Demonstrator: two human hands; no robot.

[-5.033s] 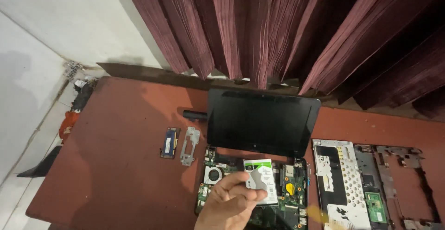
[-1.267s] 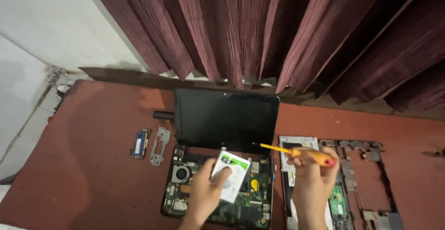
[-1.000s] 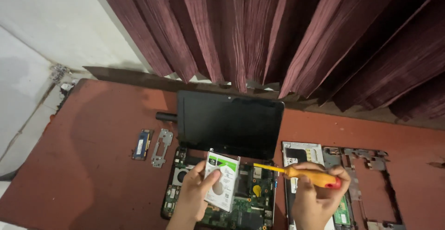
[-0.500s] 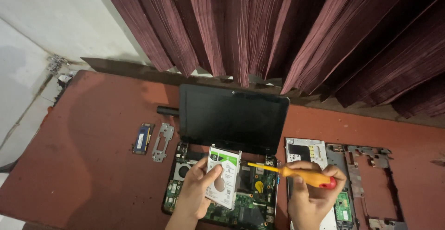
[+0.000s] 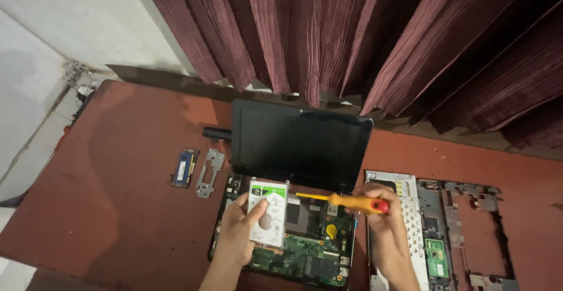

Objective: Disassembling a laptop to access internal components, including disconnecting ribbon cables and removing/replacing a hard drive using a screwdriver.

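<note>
Matte red table; left hand grips flat metal hard drive, right hand clasps orange-handled screwdriver.

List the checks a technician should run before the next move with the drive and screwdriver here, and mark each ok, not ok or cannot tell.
1. Hard drive firmly held by the left hand: ok.
2. Screwdriver gripped in the right hand: ok.
3. Screwdriver tip seated on a drive screw: cannot tell, too small.
4. Motherboard exposed below the drive, nothing lying across it: ok.
5. Memory module and metal bracket set aside on the table: ok.
6. Loose screws accounted for: cannot tell.
</note>
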